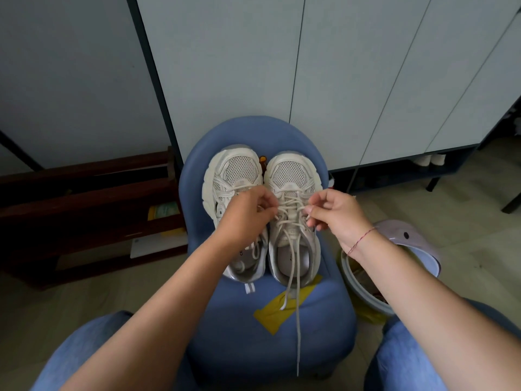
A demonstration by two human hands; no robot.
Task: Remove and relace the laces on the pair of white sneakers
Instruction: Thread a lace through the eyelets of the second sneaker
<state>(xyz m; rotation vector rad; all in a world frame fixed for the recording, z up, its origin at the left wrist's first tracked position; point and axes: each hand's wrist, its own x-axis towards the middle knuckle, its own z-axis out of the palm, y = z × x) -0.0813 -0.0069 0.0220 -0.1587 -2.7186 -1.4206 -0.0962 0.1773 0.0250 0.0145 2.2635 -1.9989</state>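
Two white mesh sneakers stand side by side, toes away from me, on a blue padded chair seat (245,331). The left sneaker (234,176) is partly under my left hand (248,213). The right sneaker (291,176) has its cream lace (290,275) crossed through the eyelets, with two loose ends trailing down over the seat. My left hand pinches the lace at the right sneaker's left eyelets. My right hand (335,213) pinches the lace at its right eyelets.
A strip of yellow tape (270,313) lies on the seat below the shoes. A grey bin with an open lid (408,241) stands at the right. A dark wooden rack (84,210) is at the left, white cabinet doors (338,80) behind. My knees in blue jeans (84,354) flank the chair.
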